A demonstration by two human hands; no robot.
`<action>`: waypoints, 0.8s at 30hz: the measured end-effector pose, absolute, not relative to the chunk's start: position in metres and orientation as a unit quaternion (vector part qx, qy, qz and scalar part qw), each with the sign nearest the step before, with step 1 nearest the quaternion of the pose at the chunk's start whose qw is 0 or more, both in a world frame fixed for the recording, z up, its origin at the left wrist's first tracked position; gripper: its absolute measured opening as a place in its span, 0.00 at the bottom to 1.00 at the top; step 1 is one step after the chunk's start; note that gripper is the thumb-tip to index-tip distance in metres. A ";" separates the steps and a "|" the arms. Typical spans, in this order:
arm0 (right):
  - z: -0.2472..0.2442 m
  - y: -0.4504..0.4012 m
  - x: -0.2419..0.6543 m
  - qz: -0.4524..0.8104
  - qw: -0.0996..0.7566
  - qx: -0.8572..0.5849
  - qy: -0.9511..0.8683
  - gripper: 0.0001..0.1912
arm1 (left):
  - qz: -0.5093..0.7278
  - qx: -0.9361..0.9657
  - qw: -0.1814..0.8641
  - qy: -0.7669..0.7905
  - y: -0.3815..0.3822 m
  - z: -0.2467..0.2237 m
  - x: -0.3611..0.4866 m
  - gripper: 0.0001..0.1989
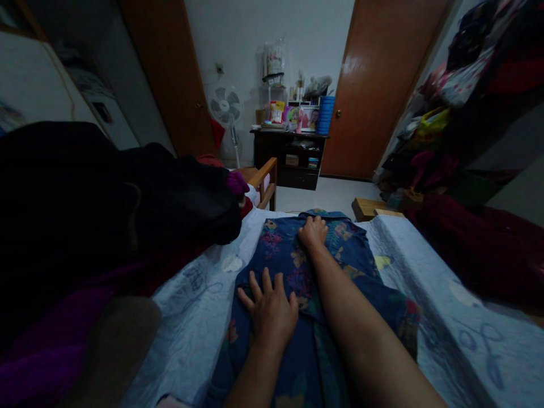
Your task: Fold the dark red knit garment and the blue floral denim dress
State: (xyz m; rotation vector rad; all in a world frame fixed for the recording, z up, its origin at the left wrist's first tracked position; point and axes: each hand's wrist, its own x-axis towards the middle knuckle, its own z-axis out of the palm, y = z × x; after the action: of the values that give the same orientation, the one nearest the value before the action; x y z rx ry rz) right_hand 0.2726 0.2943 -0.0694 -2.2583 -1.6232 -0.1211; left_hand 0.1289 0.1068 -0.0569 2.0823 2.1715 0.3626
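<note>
A dark blue floral shirt lies spread on the bed, its collar end away from me and one sleeve out to the right. My left hand rests flat on the shirt's nearer left part, fingers spread. Farther up, my right hand is on the fabric just below the collar, its fingers bent and close together on the cloth. My right forearm crosses over the shirt and hides part of its middle.
A pale patterned bedsheet lies under the shirt. Dark clothes are heaped at the left, and a maroon cloth lies at the right. Beyond the bed stand a wooden chair, a white fan and a dark cabinet.
</note>
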 end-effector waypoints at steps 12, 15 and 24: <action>-0.054 0.287 0.321 0.056 0.092 -0.705 -0.701 0.28 | 0.133 0.686 0.067 0.712 0.105 -0.053 0.127 0.24; -0.055 0.266 0.332 0.054 0.073 -0.717 -0.692 0.28 | 0.129 0.686 0.067 0.713 0.107 -0.055 0.127 0.24; -0.079 0.248 0.326 0.029 0.056 -0.757 -0.650 0.35 | 0.119 0.686 0.057 0.715 0.107 -0.057 0.128 0.25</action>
State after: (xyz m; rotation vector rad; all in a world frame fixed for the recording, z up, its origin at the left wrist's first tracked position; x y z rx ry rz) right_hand 0.3259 0.2476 -0.0794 -2.2971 -1.9719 0.0873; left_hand 0.1276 0.1072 -0.0568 2.0818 2.1692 0.3612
